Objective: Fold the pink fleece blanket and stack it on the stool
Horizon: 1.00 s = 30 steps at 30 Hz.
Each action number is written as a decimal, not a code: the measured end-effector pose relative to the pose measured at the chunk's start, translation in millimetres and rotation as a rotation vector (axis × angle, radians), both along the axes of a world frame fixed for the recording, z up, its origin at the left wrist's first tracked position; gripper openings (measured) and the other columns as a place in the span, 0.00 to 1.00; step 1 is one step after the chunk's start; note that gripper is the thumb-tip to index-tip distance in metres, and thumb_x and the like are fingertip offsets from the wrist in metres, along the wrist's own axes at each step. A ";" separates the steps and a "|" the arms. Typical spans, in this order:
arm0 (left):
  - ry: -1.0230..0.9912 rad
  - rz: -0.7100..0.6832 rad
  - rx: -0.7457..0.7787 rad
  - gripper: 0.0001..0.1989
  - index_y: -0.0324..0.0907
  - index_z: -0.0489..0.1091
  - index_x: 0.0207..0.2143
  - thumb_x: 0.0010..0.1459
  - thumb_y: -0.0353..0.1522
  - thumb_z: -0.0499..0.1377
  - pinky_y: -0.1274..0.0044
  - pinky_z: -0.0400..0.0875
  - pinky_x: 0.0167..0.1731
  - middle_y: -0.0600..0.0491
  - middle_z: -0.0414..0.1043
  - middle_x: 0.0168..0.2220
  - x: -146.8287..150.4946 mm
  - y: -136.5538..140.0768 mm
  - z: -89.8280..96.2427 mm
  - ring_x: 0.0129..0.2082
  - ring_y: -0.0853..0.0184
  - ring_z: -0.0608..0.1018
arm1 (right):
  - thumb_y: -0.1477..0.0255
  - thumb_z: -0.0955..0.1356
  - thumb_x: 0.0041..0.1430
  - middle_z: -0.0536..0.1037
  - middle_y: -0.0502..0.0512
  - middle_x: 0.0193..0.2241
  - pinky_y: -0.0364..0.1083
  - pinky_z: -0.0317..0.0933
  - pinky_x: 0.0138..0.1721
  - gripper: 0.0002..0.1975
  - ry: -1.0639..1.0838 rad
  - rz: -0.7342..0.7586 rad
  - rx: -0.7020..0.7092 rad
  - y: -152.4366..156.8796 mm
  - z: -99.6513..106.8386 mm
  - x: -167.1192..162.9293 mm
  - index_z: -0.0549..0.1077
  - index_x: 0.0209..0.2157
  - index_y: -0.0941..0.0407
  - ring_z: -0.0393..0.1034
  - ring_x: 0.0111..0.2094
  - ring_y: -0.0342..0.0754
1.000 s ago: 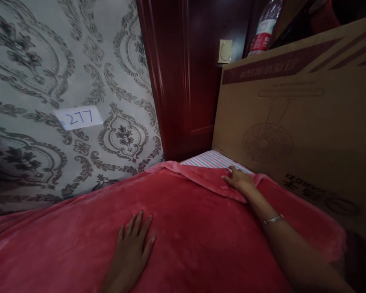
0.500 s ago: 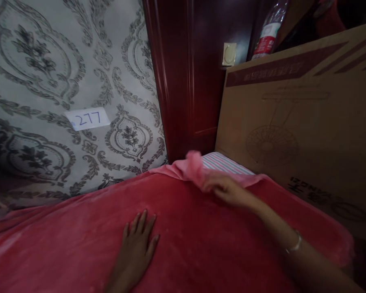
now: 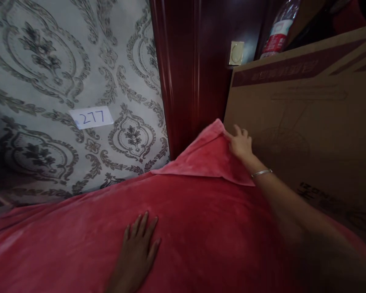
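A red plush blanket (image 3: 189, 219) covers the surface in front of me. My left hand (image 3: 137, 244) lies flat on it near the bottom middle, fingers stretched out. Further back, my right hand (image 3: 240, 142) pinches the blanket's far corner between thumb and fingers and holds it raised. The lifted corner forms a pointed flap, and its lower edge hangs in front of the dark red wood panel. A thin silver bracelet circles the right wrist. What lies under the blanket is hidden.
A large cardboard box (image 3: 293, 93) stands at the right, close to my right arm, with a labelled plastic bottle (image 3: 279, 34) behind its top edge. Patterned wallpaper (image 3: 49, 93) bears a paper marked 277 (image 3: 91, 117). A wall switch (image 3: 236, 53) sits on the dark red wood panel (image 3: 183, 73).
My right hand has moved up and away, pulling the bunched blanket corner out into a raised flap. The striped cloth beneath is now covered. My left hand stays in place.
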<state>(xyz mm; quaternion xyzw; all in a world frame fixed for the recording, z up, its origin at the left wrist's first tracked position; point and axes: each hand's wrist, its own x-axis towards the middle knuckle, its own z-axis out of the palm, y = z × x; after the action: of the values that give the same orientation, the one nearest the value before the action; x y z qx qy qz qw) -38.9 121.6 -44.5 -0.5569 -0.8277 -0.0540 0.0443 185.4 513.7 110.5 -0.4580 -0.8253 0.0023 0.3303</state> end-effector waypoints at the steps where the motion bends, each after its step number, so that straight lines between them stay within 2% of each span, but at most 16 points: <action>1: -0.002 0.004 0.007 0.27 0.52 0.59 0.68 0.68 0.42 0.47 0.50 0.52 0.65 0.48 0.52 0.72 -0.4 -0.3 -1.3 0.71 0.51 0.57 | 0.79 0.60 0.63 0.54 0.63 0.71 0.69 0.49 0.62 0.27 -0.014 -0.058 0.031 0.3 -7.8 -6.8 0.70 0.62 0.55 0.43 0.69 0.70; 3: -0.006 0.012 0.021 0.27 0.53 0.59 0.68 0.68 0.42 0.47 0.50 0.52 0.65 0.49 0.52 0.72 -1.2 -0.6 -4.9 0.71 0.51 0.57 | 0.77 0.61 0.65 0.46 0.61 0.73 0.66 0.46 0.65 0.27 -0.140 0.004 0.063 -12.8 -43.1 -22.1 0.66 0.65 0.52 0.40 0.71 0.66; 5: -0.009 0.009 0.029 0.27 0.54 0.58 0.68 0.68 0.43 0.47 0.50 0.52 0.65 0.50 0.52 0.72 -1.9 -0.8 -8.4 0.71 0.51 0.57 | 0.71 0.63 0.66 0.47 0.60 0.73 0.64 0.46 0.66 0.29 -0.280 0.136 0.006 -31.1 -90.5 -35.6 0.61 0.68 0.50 0.43 0.71 0.61; 7: -0.008 0.008 0.032 0.27 0.55 0.57 0.68 0.68 0.43 0.47 0.50 0.52 0.66 0.51 0.51 0.72 -2.0 -0.9 -10.5 0.71 0.52 0.57 | 0.65 0.61 0.68 0.51 0.60 0.72 0.66 0.47 0.65 0.29 -0.369 0.145 -0.120 -40.5 -130.4 -42.7 0.58 0.69 0.49 0.44 0.71 0.60; 8: -0.007 0.009 0.032 0.28 0.55 0.57 0.68 0.68 0.44 0.47 0.50 0.51 0.66 0.51 0.51 0.72 -2.0 -0.9 -10.9 0.71 0.52 0.56 | 0.62 0.60 0.69 0.54 0.60 0.71 0.66 0.46 0.65 0.29 -0.402 0.142 -0.174 -39.9 -143.5 -43.1 0.57 0.69 0.49 0.46 0.71 0.60; 10: -0.006 0.014 0.033 0.28 0.54 0.57 0.68 0.68 0.44 0.46 0.50 0.51 0.66 0.50 0.51 0.72 -1.9 -0.9 -11.1 0.71 0.52 0.56 | 0.60 0.56 0.71 0.57 0.59 0.70 0.68 0.45 0.65 0.28 -0.433 0.113 -0.237 -29.7 -155.8 -38.7 0.58 0.69 0.48 0.46 0.71 0.59; 14: -0.007 -0.002 0.050 0.27 0.53 0.59 0.68 0.68 0.43 0.47 0.50 0.53 0.65 0.49 0.52 0.72 -3.2 -1.6 -12.7 0.70 0.51 0.57 | 0.58 0.54 0.71 0.55 0.59 0.71 0.69 0.45 0.64 0.28 -0.432 0.011 -0.278 -4.4 -152.1 -22.9 0.59 0.68 0.49 0.45 0.71 0.61; 17: 0.000 -0.001 0.057 0.27 0.54 0.58 0.68 0.68 0.43 0.47 0.50 0.52 0.65 0.50 0.52 0.72 -5.0 -1.8 -16.4 0.70 0.51 0.57 | 0.60 0.56 0.71 0.55 0.60 0.71 0.67 0.46 0.64 0.27 -0.400 -0.051 -0.268 -1.0 -149.3 -16.0 0.61 0.68 0.51 0.45 0.71 0.62; 20: 0.014 0.010 0.065 0.27 0.55 0.58 0.68 0.67 0.43 0.48 0.50 0.52 0.65 0.51 0.52 0.72 -6.7 -1.5 -21.2 0.70 0.50 0.57 | 0.63 0.58 0.70 0.64 0.62 0.67 0.66 0.52 0.61 0.24 -0.323 -0.046 -0.221 0.1 -143.9 -15.7 0.70 0.61 0.53 0.54 0.67 0.64; 23: 0.027 0.001 0.096 0.27 0.55 0.60 0.67 0.67 0.44 0.49 0.51 0.53 0.65 0.51 0.53 0.71 -8.5 -1.8 -25.2 0.70 0.50 0.58 | 0.69 0.58 0.68 0.71 0.65 0.61 0.60 0.58 0.58 0.21 -0.263 -0.036 -0.188 14.8 -128.1 -23.6 0.76 0.55 0.56 0.60 0.62 0.63; 25: 0.033 -0.010 0.109 0.28 0.55 0.60 0.67 0.66 0.43 0.50 0.53 0.53 0.65 0.52 0.53 0.72 -10.0 -3.1 -27.4 0.70 0.51 0.59 | 0.73 0.58 0.67 0.72 0.66 0.59 0.55 0.59 0.57 0.23 -0.232 -0.035 -0.186 32.0 -115.3 -34.2 0.73 0.58 0.57 0.64 0.59 0.60; 27: 0.041 -0.021 0.108 0.28 0.55 0.58 0.68 0.66 0.43 0.51 0.54 0.55 0.65 0.53 0.52 0.72 -12.1 -5.2 -30.3 0.70 0.52 0.59 | 0.74 0.59 0.66 0.72 0.67 0.58 0.51 0.61 0.55 0.26 -0.195 -0.046 -0.209 51.0 -105.6 -47.7 0.65 0.65 0.58 0.68 0.56 0.57; 30: 0.083 -0.027 0.112 0.29 0.57 0.58 0.68 0.65 0.44 0.51 0.54 0.58 0.64 0.54 0.52 0.72 -17.2 -8.4 -39.1 0.69 0.52 0.61 | 0.72 0.61 0.65 0.74 0.71 0.55 0.51 0.64 0.51 0.34 -0.159 -0.109 -0.299 77.2 -101.0 -66.6 0.52 0.71 0.62 0.72 0.53 0.59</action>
<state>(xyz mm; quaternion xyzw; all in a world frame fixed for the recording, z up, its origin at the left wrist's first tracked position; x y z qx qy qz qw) -56.1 113.2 -83.6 -0.5665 -0.8131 -0.0777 0.1089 118.8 590.9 9.5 -0.5450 -0.8132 0.0708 0.1916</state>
